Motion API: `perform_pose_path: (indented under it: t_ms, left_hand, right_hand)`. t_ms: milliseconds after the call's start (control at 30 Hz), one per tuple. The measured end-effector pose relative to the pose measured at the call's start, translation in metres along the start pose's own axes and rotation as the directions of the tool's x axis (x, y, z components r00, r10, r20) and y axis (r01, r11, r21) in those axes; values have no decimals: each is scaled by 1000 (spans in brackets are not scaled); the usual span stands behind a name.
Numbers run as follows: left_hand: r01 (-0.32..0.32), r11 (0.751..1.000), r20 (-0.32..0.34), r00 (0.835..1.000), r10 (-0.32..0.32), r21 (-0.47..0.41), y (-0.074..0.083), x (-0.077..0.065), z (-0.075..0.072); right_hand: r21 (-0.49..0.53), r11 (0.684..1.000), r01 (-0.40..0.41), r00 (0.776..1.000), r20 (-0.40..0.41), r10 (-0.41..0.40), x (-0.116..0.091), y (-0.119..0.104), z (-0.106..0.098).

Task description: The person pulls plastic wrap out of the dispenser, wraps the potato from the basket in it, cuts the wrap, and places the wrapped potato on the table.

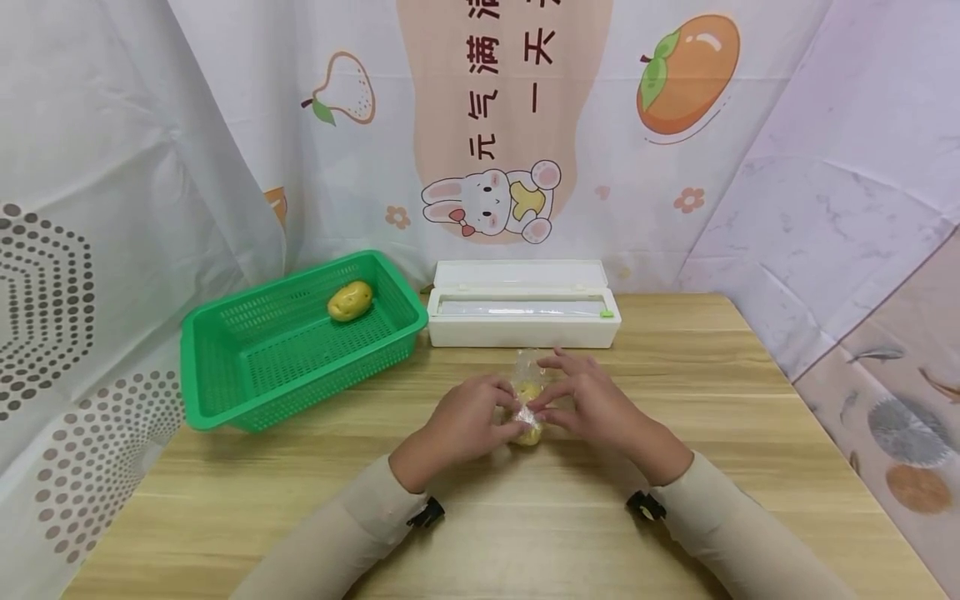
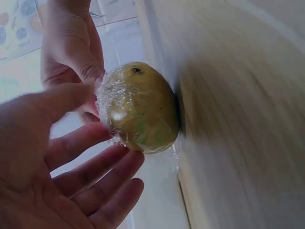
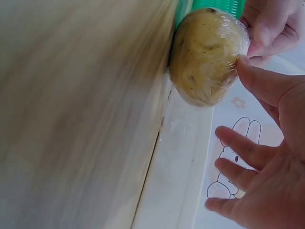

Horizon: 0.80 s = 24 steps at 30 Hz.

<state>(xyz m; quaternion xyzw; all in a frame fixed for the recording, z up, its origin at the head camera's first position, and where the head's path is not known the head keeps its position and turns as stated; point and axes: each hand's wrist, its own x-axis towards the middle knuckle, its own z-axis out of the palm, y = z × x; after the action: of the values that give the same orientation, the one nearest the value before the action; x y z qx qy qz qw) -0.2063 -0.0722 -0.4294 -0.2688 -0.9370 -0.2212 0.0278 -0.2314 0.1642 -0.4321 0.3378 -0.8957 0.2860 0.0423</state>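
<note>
A potato [image 1: 529,436] wrapped in clear cling film [image 1: 527,361] rests on the wooden table, between both hands. My left hand [image 1: 471,419] is on its left side, thumb and index finger pinching the film on top; the other fingertips lie along the potato's side in the left wrist view. From the right, my right hand [image 1: 592,403] pinches the film with thumb and index finger, its other fingers spread apart. Crinkled film [image 2: 116,102] bunches on top of the potato, and a loose flap stretches beyond it toward the white box.
Behind the hands stands a white cling film dispenser [image 1: 523,333], lid raised, with a green cutter slider [image 1: 607,314] at its right. At the left a green plastic basket [image 1: 303,392] holds one unwrapped potato [image 1: 349,301]. Printed curtains [image 1: 337,192] hang behind the table.
</note>
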Motion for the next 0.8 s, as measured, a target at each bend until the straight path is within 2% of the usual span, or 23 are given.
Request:
perform_pose_path:
  t_ms: [200, 333, 467, 600, 667, 800]
  left_hand:
    - [-28, 999, -27, 999, 29, 30, -3, -2, 5]
    - [-33, 999, -43, 999, 34, 25, -2, -3, 5]
    - [4, 1000, -55, 999, -3, 14, 0, -4, 2]
    - [45, 999, -93, 995, -43, 16, 3, -4, -1]
    - [80, 997, -82, 994, -79, 11, 5, -4, 1]
    - [154, 988, -27, 988, -153, 24, 7, -6, 8]
  right_hand:
    - [79, 995, 61, 998, 30, -64, 2, 9, -2]
    - [126, 983, 131, 991, 15, -134, 7, 16, -8]
    - [120, 975, 186, 981, 31, -191, 20, 23, -15]
    - [88, 978, 188, 974, 108, -197, 38, 25, -21]
    - [66, 976, 206, 964, 158, -214, 47, 25, -23]
    - [-6, 962, 273, 930, 259, -262, 63, 24, -20]
